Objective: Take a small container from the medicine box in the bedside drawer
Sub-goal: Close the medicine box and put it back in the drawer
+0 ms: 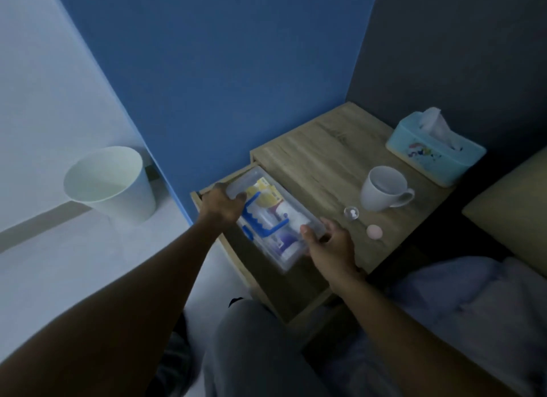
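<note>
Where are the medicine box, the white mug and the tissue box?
medicine box [268, 210]: head view, clear lid beside the blue handle.
white mug [377, 194]: head view, outer wall.
tissue box [426, 157]: head view, blue front side.

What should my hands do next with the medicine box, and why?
Probably lift the medicine box clear of the drawer and set it on the nightstand top. The left hand grips its far end and the right hand its near end, and its clear lid with the blue handle looks closed, so no small container can be reached yet.
</note>
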Action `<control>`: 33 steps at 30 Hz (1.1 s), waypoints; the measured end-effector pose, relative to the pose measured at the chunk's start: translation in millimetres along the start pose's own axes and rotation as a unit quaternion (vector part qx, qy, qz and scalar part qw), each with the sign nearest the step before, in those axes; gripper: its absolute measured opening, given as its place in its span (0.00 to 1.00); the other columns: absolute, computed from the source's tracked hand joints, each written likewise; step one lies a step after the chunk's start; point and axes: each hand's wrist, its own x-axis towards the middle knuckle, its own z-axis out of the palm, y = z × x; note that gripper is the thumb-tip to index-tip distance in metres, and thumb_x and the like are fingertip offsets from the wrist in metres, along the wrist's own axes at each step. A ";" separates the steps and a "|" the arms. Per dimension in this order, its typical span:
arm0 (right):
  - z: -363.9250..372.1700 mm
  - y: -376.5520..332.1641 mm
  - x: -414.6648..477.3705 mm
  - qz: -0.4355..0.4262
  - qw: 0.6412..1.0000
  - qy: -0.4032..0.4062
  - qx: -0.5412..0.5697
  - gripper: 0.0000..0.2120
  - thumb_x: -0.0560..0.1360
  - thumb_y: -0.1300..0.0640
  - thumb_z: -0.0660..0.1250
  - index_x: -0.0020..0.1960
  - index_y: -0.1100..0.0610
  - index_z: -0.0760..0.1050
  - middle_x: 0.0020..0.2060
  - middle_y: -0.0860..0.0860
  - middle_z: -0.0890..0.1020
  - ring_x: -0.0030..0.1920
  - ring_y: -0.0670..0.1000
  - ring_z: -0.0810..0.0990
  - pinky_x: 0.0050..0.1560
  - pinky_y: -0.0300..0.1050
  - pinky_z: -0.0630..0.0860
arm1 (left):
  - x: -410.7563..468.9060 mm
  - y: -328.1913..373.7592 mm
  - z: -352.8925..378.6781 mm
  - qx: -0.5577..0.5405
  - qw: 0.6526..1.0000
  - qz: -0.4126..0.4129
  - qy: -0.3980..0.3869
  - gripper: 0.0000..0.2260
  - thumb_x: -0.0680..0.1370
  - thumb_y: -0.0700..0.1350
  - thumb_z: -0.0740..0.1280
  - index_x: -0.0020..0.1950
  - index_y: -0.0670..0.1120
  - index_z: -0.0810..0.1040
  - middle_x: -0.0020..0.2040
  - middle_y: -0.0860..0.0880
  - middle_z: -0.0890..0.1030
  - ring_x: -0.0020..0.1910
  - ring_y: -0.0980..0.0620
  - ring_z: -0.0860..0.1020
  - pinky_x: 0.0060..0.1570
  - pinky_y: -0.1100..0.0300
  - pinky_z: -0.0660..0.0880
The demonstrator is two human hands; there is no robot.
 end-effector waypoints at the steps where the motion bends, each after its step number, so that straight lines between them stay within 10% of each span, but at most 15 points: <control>1: 1.6 8.4 -2.4 0.007 1.000 0.006 -0.002 0.28 0.74 0.45 0.71 0.72 0.47 0.69 0.64 0.52 0.77 0.55 0.52 0.83 0.49 0.51 0.84 | -2.6 -7.3 5.1 -0.014 1.000 -0.005 -0.014 0.20 0.76 0.54 0.67 0.64 0.46 0.74 0.51 0.48 0.79 0.46 0.51 0.77 0.36 0.62 0.72; 27: 50.1 104.1 56.9 0.111 0.993 0.049 -0.010 0.31 0.76 0.47 0.69 0.76 0.41 0.62 0.73 0.48 0.71 0.69 0.51 0.73 0.47 0.38 0.71 | 42.7 -77.8 86.4 -0.076 0.992 -0.072 -0.073 0.17 0.79 0.49 0.64 0.67 0.48 0.68 0.49 0.55 0.74 0.44 0.58 0.75 0.32 0.67 0.69; 30: 47.8 100.1 50.8 0.104 0.993 0.034 -0.046 0.32 0.77 0.47 0.67 0.78 0.41 0.57 0.74 0.49 0.70 0.69 0.51 0.73 0.39 0.33 0.66 | 39.2 -76.3 79.9 -0.062 0.991 -0.055 -0.100 0.16 0.80 0.48 0.62 0.67 0.48 0.68 0.55 0.50 0.76 0.49 0.55 0.76 0.37 0.65 0.72; 33: 44.4 91.7 29.2 0.040 0.989 0.047 -0.138 0.35 0.78 0.49 0.67 0.79 0.41 0.53 0.75 0.48 0.66 0.73 0.50 0.69 0.53 0.37 0.72 | 26.9 -73.1 70.2 -0.006 0.994 0.012 -0.109 0.18 0.82 0.46 0.59 0.71 0.45 0.65 0.67 0.44 0.73 0.65 0.46 0.75 0.55 0.52 0.77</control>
